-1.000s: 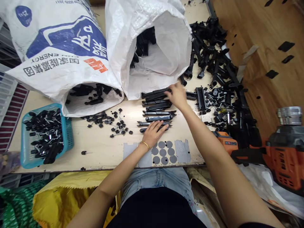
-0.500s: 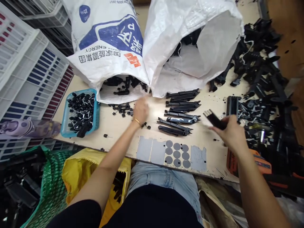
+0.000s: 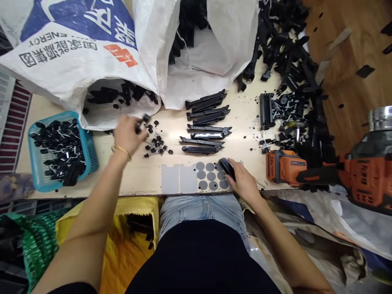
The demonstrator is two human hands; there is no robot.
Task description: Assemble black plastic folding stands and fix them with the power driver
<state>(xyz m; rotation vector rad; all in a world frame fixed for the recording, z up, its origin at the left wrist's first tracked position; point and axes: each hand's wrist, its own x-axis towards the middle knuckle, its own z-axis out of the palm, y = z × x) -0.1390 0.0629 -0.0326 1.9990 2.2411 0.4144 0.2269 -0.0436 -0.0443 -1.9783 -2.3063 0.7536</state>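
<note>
An orange and black drill [image 3: 367, 175] lay at the far right, its silver chuck [image 3: 380, 118] turned away from the viewer. Its dark handle ran leftward to an orange battery [image 3: 286, 166] marked "20V", which rested on a pale table [image 3: 134, 173]. Along the near edge of the table were two grey sheets [image 3: 170, 178], side by side, and just right of them a cluster of grey discs [image 3: 211, 176]. Below the table, left of centre, a yellow sack [image 3: 128, 245] gaped open, with a green mesh bag [image 3: 43, 228] to its left. A slatted crate [image 3: 20, 122] stood at the left edge. At lower right, a brown sack [image 3: 349, 261] lay crumpled. Dark scraps [image 3: 365, 71] dotted a wood-grained surface [image 3: 346, 94] at upper right.
</note>
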